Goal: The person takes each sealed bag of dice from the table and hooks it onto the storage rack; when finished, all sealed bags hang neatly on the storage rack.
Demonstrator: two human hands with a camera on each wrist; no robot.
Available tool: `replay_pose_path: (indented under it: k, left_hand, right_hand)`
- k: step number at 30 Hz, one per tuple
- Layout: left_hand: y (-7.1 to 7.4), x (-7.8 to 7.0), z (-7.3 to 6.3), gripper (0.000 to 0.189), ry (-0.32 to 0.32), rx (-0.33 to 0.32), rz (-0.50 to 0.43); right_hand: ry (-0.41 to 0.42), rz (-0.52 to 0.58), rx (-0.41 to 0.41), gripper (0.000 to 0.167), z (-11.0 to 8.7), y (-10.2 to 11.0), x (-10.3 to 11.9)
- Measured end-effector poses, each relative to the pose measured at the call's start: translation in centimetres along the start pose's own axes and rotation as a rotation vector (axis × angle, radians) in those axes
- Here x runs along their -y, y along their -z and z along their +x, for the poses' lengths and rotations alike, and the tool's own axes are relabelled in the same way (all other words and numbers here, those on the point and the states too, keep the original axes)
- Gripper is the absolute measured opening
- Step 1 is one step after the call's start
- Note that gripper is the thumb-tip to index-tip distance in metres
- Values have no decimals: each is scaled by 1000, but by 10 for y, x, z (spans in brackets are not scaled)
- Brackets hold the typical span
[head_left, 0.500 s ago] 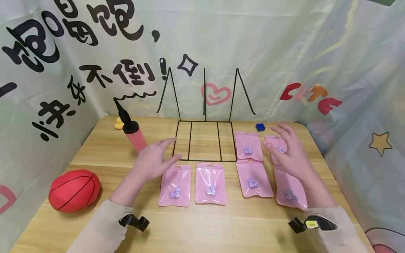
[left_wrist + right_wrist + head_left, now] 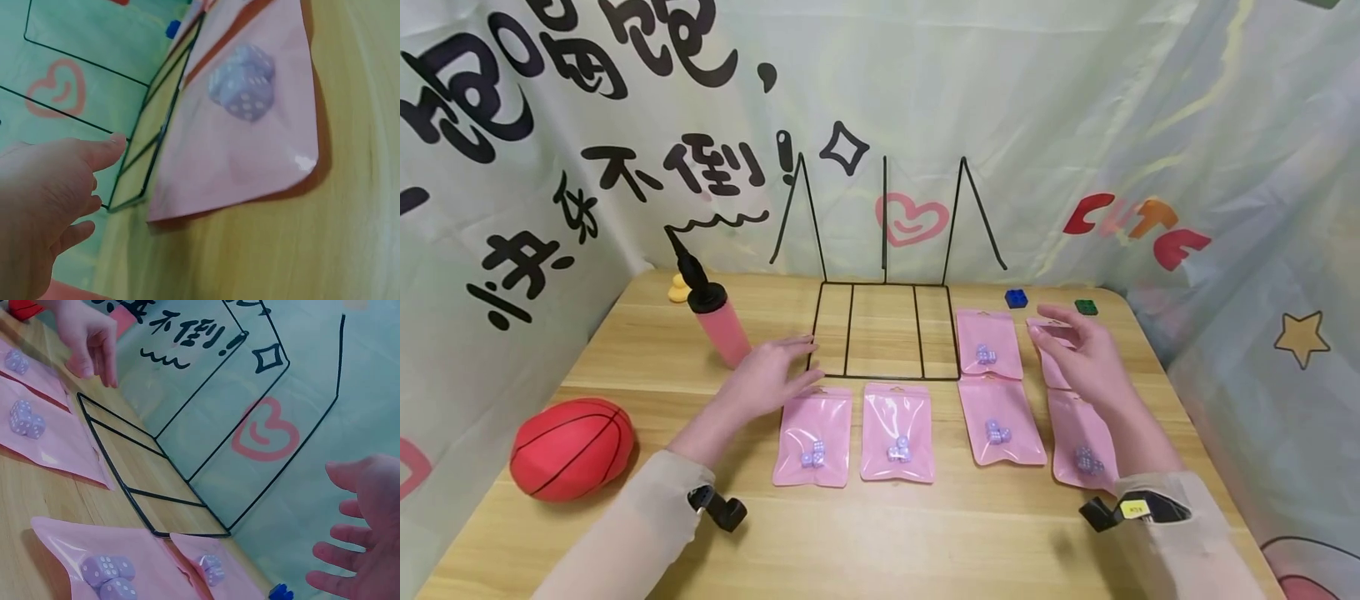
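Observation:
My left hand (image 2: pixel 767 379) hovers by the front left corner of a black wire rack (image 2: pixel 887 378), fingers extended and holding nothing. Just below its thumb lies a pink zip bag (image 2: pixel 812 421) with lilac dice inside; a similar bag (image 2: pixel 897 417) is beside it. Over at the right, my right hand (image 2: pixel 1090 358) is above the far right pink bag (image 2: pixel 1054 372), partly hiding it. Its fingers are spread and relaxed in the right wrist view, with none of the bags gripped. Three more dice bags, one of them the front right bag (image 2: pixel 1075 425), lie around it.
A blue block (image 2: pixel 1017 298) and a green block (image 2: pixel 1086 307) sit at the back right. To the left stand a pink hand pump (image 2: pixel 724 329) with a black nozzle and a yellow duck (image 2: pixel 678 289). A red ball (image 2: pixel 572 450) rests at the left edge. Printed cloth hangs behind.
My right hand has lowered toward the far right bag, its thumb and fingers closer together, uncovering the green block. My left hand has shifted slightly, with its fingertips lower.

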State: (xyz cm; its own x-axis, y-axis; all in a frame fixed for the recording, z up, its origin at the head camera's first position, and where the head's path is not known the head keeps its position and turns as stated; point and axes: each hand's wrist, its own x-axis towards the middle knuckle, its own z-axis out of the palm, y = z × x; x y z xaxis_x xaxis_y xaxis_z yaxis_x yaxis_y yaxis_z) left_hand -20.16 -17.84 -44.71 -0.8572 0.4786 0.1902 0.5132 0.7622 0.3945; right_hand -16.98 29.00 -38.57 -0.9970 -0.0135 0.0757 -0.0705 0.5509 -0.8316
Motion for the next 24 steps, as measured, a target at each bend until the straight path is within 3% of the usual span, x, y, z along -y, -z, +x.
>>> replay_pose_path:
  k: [7,13,19,24]
  left_hand:
    - [-8,10,2,52,30,34,-27]
    - [-14,15,6,50,67,106,-18]
    - [-18,18,7,44,32,144,27]
    - [-21,20,7,42,16,138,31]
  right_hand:
    - [-100,17,4,63,11,-8,-8]
    - [-138,11,30,64,19,-14,-14]
    - [-145,-29,34,62,27,-20,-25]
    - [-213,-61,55,63,32,-23,-34]
